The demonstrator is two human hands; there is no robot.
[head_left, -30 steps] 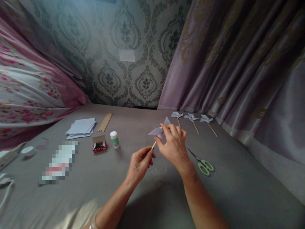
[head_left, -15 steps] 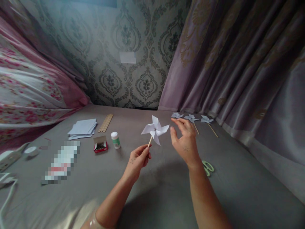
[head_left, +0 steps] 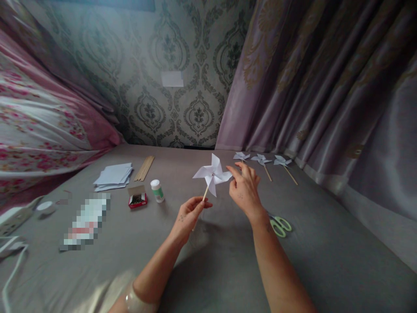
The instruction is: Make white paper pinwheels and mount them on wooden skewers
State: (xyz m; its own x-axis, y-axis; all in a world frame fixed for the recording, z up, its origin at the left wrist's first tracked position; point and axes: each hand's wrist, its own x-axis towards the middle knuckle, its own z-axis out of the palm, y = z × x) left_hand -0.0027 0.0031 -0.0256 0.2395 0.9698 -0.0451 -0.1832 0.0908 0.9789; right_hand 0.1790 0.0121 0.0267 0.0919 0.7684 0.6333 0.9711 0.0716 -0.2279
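Observation:
A white paper pinwheel [head_left: 208,173] with a metal pin at its centre stands upright on a thin wooden stick [head_left: 206,194]. My left hand [head_left: 189,214] is closed around that stick, below the blades. Beside the right-hand blade is my right hand [head_left: 243,187], its index finger stretched out at the blade's tip; whether it touches the paper I cannot tell. Its fingers are apart and hold nothing. Behind it lie several finished-looking parts: three more pinwheels, one of them a pinwheel [head_left: 282,161] at the far right. Green-handled scissors [head_left: 280,226] lie by my right forearm, which partly hides them.
To the left are a stack of white paper [head_left: 113,176], several wooden sticks [head_left: 144,168], an open red box [head_left: 137,200] of small dark pieces and a white-and-green bottle [head_left: 157,191]. A power strip [head_left: 14,221] with a cable sits at the left edge. Curtains hang on both sides.
My right hand has moved left and turned, bringing its index finger to the blade's tip. The pinwheel's blades have turned slightly. My left hand still grips the stick.

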